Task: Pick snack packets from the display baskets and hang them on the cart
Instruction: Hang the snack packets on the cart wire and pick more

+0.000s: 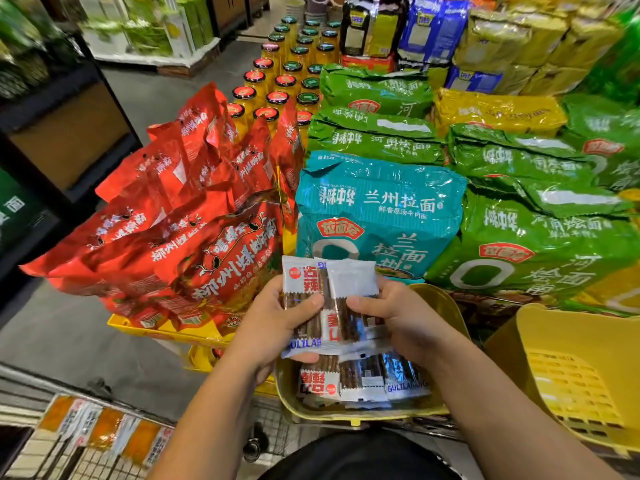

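Left hand (pixel 273 323) and right hand (pixel 394 320) both pinched the snack packets (pixel 329 303) over the left edge of the yellow basket (pixel 446 306), best squared up before swinging down-left to the cart (pixel 86 462).

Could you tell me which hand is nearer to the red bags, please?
Left. The left hand grips the packets just beside the red bags; the right hand holds the packets' other edge, farther from the bags.
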`<act>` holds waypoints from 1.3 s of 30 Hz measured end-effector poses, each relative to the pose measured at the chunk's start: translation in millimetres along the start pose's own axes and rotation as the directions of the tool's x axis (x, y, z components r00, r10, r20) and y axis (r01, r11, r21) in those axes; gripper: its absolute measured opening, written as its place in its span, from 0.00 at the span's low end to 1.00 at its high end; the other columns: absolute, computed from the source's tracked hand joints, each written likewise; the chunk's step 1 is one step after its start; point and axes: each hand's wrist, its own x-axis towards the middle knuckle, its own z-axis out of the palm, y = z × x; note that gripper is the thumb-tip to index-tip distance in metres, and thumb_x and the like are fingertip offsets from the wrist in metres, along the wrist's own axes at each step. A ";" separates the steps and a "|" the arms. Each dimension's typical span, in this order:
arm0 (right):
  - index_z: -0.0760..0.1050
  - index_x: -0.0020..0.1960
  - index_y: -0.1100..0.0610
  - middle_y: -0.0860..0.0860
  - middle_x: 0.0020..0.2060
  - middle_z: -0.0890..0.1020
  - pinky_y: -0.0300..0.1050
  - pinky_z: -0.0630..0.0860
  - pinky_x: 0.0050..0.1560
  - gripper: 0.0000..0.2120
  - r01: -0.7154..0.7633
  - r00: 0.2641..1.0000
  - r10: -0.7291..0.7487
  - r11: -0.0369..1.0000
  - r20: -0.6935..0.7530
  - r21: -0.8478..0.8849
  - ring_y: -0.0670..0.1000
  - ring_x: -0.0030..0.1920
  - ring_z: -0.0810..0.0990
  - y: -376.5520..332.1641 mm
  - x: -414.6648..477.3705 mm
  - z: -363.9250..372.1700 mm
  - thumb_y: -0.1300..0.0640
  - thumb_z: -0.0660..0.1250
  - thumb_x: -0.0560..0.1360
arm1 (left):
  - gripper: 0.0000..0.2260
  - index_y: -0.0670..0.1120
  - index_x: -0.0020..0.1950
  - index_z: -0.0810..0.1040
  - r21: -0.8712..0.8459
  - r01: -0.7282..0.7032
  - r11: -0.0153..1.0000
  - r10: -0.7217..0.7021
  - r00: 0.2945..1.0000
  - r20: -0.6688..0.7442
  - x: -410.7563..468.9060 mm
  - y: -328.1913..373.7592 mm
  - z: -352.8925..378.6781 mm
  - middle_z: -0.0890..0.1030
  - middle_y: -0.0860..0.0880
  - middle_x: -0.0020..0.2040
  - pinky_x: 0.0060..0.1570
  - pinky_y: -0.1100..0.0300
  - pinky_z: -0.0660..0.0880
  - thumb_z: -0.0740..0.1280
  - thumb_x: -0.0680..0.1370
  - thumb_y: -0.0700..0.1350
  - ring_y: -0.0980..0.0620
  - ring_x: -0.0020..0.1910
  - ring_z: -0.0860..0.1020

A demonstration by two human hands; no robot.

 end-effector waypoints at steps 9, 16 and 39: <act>0.78 0.61 0.55 0.53 0.55 0.84 0.50 0.80 0.56 0.16 -0.439 0.898 0.295 0.571 -0.325 -0.694 0.54 0.53 0.83 16.6 3.7 -41.5 0.55 0.76 0.75 | 0.12 0.49 0.55 0.72 0.851 0.072 0.520 -0.045 0.997 -0.057 15.7 0.8 22.3 0.82 0.47 0.54 0.48 0.55 0.74 0.71 0.75 0.48 0.44 0.54 0.81; 0.68 0.76 0.57 0.57 0.73 0.72 0.51 0.71 0.68 0.26 -0.412 0.876 0.377 0.257 -0.301 -0.874 0.59 0.69 0.73 30.2 24.0 -19.5 0.46 0.63 0.82 | 0.25 0.36 0.74 0.61 0.981 0.131 0.141 -0.249 0.964 -0.093 39.2 -19.1 58.9 0.73 0.37 0.70 0.64 0.51 0.73 0.65 0.81 0.42 0.39 0.69 0.74; 0.61 0.78 0.38 0.51 0.79 0.61 0.48 0.64 0.75 0.25 -0.289 0.880 0.405 0.046 -0.247 -0.956 0.58 0.74 0.67 52.5 4.8 -36.4 0.47 0.60 0.83 | 0.19 0.45 0.67 0.78 0.953 -0.242 -0.183 -0.440 0.887 0.141 24.6 -57.5 50.7 0.80 0.42 0.63 0.61 0.46 0.78 0.65 0.77 0.45 0.40 0.60 0.79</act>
